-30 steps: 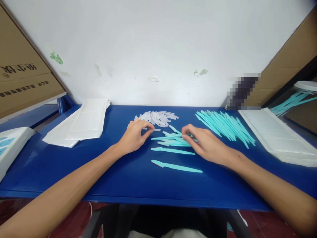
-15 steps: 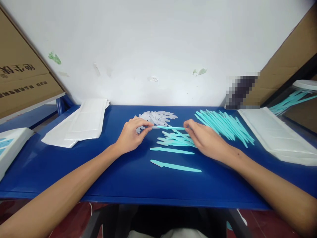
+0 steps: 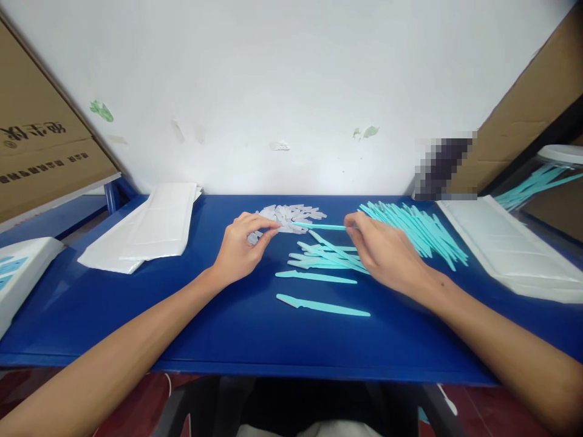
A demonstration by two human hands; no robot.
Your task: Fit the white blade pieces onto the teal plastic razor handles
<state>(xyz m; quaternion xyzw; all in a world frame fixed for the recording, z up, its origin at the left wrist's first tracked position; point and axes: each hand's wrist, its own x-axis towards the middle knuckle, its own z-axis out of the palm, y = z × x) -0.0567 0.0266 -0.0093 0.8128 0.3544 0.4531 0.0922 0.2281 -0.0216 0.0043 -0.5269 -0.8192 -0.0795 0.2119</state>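
Observation:
My right hand (image 3: 385,252) pinches a slim teal plastic stick (image 3: 319,226) by its right end and holds it level above the blue table (image 3: 255,328). At the near edge of a heap of small clear plastic caps (image 3: 289,215), my left hand (image 3: 241,246) is closed in a pinch, finger and thumb meeting close to the stick's left tip. What they pinch is too small to make out. Several capped teal sticks (image 3: 325,258) lie between my hands, and two more (image 3: 321,305) lie nearer me.
A big pile of bare teal sticks (image 3: 416,230) lies at the back right. White bag stacks sit at the left (image 3: 155,221) and right (image 3: 505,249). Cardboard boxes (image 3: 40,152) flank both sides. A white tray (image 3: 22,267) is at far left.
My right hand lifted a teal stick off the small pile and carried it up toward the caps. My left hand slid back to the heap's edge and stayed pinched.

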